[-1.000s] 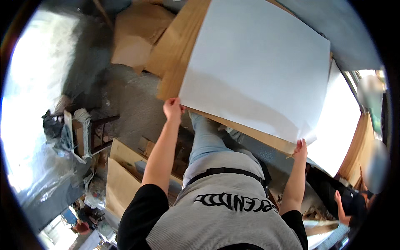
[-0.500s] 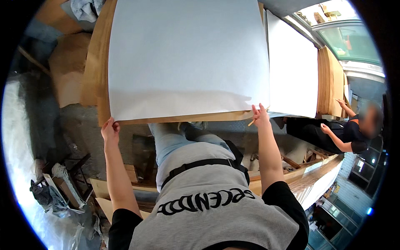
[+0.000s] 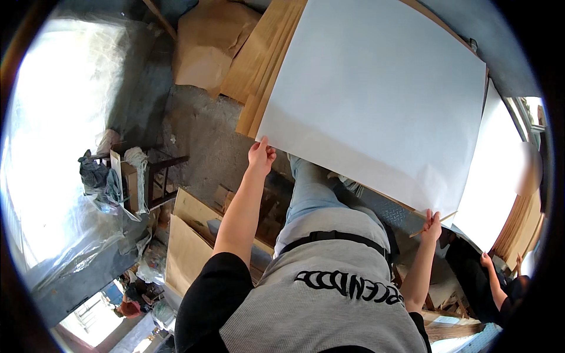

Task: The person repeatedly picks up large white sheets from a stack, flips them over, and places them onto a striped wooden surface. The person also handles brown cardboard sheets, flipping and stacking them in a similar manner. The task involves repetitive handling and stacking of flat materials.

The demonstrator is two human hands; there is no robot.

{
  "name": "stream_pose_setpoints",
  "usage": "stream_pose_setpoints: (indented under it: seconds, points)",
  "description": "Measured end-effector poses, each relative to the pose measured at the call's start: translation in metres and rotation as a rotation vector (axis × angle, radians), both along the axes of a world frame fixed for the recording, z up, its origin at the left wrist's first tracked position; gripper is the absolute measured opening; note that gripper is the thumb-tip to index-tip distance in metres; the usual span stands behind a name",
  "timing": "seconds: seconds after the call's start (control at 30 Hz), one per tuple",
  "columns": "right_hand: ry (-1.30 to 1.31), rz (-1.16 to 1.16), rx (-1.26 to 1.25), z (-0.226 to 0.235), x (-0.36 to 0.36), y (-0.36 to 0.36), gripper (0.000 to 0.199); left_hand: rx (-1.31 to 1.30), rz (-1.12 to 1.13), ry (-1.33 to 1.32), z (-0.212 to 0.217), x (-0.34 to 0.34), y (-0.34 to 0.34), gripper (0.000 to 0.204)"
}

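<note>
A large white sheet (image 3: 382, 88) lies on a stack of brown boards or sheets (image 3: 259, 76). At its near left corner, the thumb and fingers of my left hand (image 3: 261, 157) are pinched on the edge. My right hand (image 3: 431, 228) is at the near right corner, its fingertips against the sheet's edge. A thin yellowish stick (image 3: 416, 233) passes between the right fingers, slanting up to the right. What the right thumb presses on is partly hidden.
A second white sheet (image 3: 485, 170) lies on the right, with a co-worker's hand (image 3: 486, 260) at its near corner. Brown sheets (image 3: 518, 229) are stacked beyond it. Brown panels (image 3: 187, 250) stand behind me on the left, near a cluttered stool (image 3: 159, 176). Brown paper (image 3: 212, 47) lies farther off.
My view has swung left, so the sheet appears farther right and tilted. Both hands stay at the same corners. The co-worker's hand has come to the second sheet's corner.
</note>
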State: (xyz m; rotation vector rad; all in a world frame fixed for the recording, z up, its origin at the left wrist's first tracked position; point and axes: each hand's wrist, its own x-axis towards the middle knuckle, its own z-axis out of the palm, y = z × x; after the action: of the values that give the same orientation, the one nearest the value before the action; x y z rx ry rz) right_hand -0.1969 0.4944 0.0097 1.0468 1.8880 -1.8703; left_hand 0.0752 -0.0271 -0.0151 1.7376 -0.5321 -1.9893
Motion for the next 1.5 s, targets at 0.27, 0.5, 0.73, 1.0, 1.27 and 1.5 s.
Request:
stream_pose_setpoints:
  seconds: [0.27, 0.5, 0.73, 1.0, 1.27, 1.5]
  points:
    - [-0.029, -0.030, 0.000, 0.004, 0.001, -0.006, 0.017, 0.049, 0.040, 0.053, 0.004, -0.011, -0.004, 0.016]
    - [-0.042, -0.041, 0.013, -0.002, 0.005, 0.000, 0.016, 0.068, 0.018, 0.065, 0.004, -0.009, -0.008, 0.016]
    - [-0.223, -0.134, 0.087, -0.021, 0.014, 0.007, 0.018, 0.032, -0.003, 0.094, 0.002, -0.008, -0.010, 0.018]
    - [-0.254, -0.241, -0.149, -0.010, 0.017, -0.024, 0.014, -0.034, -0.066, 0.006, 0.018, -0.016, -0.007, 0.018]
    - [-0.184, -0.400, -0.163, -0.014, 0.030, -0.031, 0.013, 0.000, -0.065, -0.013, 0.000, -0.004, -0.021, 0.016]
    - [-0.179, -0.391, -0.351, -0.011, 0.041, -0.030, 0.016, 0.083, -0.130, 0.027, 0.013, -0.014, -0.012, 0.023]
